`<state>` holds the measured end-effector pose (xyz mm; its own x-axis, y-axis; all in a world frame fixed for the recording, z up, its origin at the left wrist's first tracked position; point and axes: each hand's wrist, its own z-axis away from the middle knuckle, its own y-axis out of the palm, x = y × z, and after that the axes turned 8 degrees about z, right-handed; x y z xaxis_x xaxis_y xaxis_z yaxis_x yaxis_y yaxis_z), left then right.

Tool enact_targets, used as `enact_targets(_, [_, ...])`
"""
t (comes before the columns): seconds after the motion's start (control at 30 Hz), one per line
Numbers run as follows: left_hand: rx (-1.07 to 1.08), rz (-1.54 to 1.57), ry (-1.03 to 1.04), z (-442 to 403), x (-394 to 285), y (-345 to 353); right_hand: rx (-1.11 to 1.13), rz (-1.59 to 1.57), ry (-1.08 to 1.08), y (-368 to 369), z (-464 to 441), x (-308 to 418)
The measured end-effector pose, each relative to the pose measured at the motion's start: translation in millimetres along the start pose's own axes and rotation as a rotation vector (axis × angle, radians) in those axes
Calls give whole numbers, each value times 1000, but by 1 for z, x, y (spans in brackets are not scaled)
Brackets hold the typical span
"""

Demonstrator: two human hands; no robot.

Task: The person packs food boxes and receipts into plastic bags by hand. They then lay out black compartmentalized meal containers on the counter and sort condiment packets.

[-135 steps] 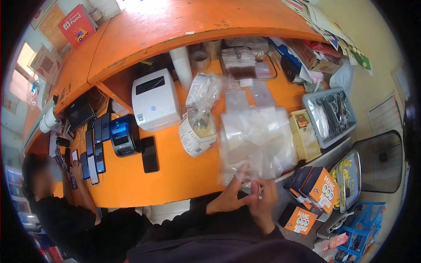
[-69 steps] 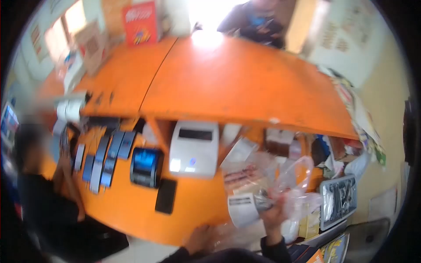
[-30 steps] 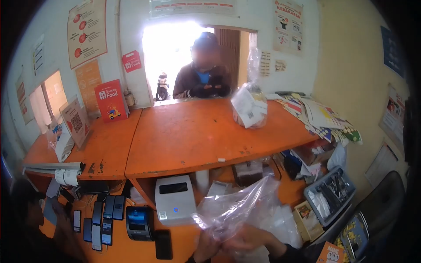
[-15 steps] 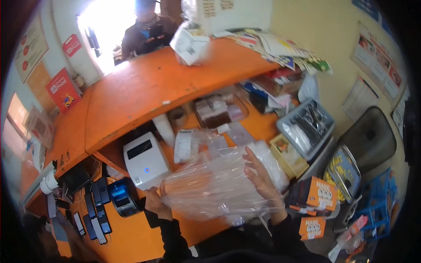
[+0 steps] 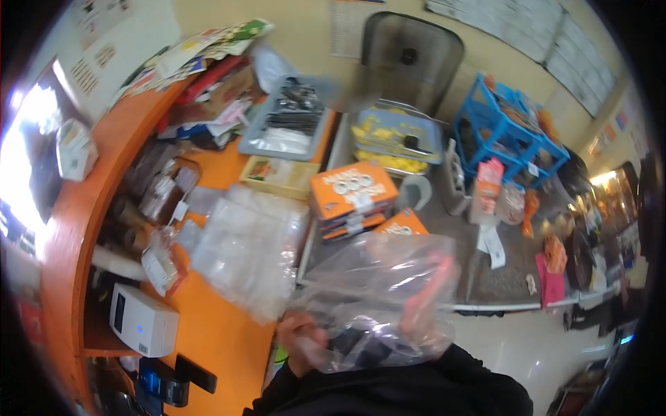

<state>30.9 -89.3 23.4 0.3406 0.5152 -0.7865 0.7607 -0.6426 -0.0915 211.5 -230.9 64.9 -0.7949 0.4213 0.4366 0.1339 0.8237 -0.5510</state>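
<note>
A clear plastic bag [image 5: 368,291] is spread in front of my body, over the edge of the metal counter. My left hand [image 5: 302,340] is closed on the bag's left edge, near its mouth. My right hand [image 5: 424,295] appears as a blurred pinkish shape through the film on the bag's right side, apparently inside it; its fingers cannot be made out. Just beyond the bag is a stack of orange printed boxes [image 5: 354,191], with another orange box [image 5: 404,223] partly covered by the bag. More clear bags [image 5: 246,243] lie flat on the orange desk.
A grey tray of wrapped cutlery [image 5: 288,125] stands behind a yellow box [image 5: 277,178]. Trays with yellow contents [image 5: 395,139] and a blue basket [image 5: 510,132] occupy the metal counter's back. A white printer [image 5: 143,320] sits at left, below the raised orange ledge [image 5: 66,277].
My view has swung right, from the orange desk to the metal counter. The bag has come with my hands; my right hand, open against it before, is now behind its film.
</note>
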Motion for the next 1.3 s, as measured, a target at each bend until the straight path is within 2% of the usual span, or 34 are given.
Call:
enact_targets(0.03, [95, 2, 23, -10, -6, 24, -102, -112, 103, -11, 10, -31])
enact_targets(0.1, [349, 200, -115, -29, -26, 69, -116, 41, 111, -36, 24, -95])
enact_targets(0.13, [503, 391, -273, -38, -37, 91, -23, 298, 13, -47, 23, -128])
enact_targets(0.17, [325, 828, -648, -28, -26, 112, 146, 449, -31, -53, 28, -155])
enact_targets(0.23, [115, 991, -806, -10, 9, 155, 545, 617, -113, -61, 40, -204])
enact_targets(0.3, [117, 481, -366, -9, 22, 191, 970, 684, -63, -72, 48, -218])
enact_targets(0.37, [295, 544, -389, 1, 16, 205, 1353, 761, 73, -80, 51, -218])
enact_targets(0.4, [380, 571, -418, 10, 10, 208, 1341, 733, 59, -82, 53, -217])
enact_targets(0.43, [461, 733, -745, 15, 0, 206, 1342, 698, 46, -83, 56, -215])
enact_targets(0.47, [452, 842, -809, 22, 0, 207, 1345, 659, 36, -83, 57, -212])
enact_targets(0.5, [438, 949, -873, 29, 2, 206, 1483, 545, 14, -82, 54, -209])
enact_targets(0.57, [408, 1174, -885, 36, 6, 204, 1709, 227, -172, -119, -14, -136])
enact_targets(0.63, [351, 1088, -932, 26, -21, 200, 1662, -533, -227, -143, -74, -95])
enact_targets(0.67, [324, 1045, -959, 25, -33, 197, 1628, -755, -114, -142, -100, -88])
enact_targets(0.7, [413, 990, -953, 39, -21, 198, 1580, -970, 0, -134, -127, -84])
enact_targets(0.77, [521, 1001, -788, 35, -31, 203, 1305, -475, -254, -77, -164, -89])
enact_targets(0.8, [576, 1001, -707, 31, -39, 204, 1253, -204, -444, -22, -154, -118])
enact_targets(0.83, [661, 984, -720, 25, -47, 203, 1176, 68, -619, 32, -139, -145])
enact_targets(0.9, [741, 920, -740, 15, -61, 197, 1329, 623, -755, 74, -113, -147])
enact_targets(1.0, [880, 771, -724, 1, -57, 186, 1203, 634, -815, 102, -85, -174])
enact_targets(1.07, [885, 871, -858, -7, -54, 179, 1182, 529, -740, 103, -84, -195])
enact_targets(1.2, [749, 1042, -968, -17, -42, 173, 1117, 505, -553, 48, -114, -194])
enact_targets(1.3, [526, 1251, -1063, -22, -35, 174, 1017, 463, -407, -30, -154, -170])
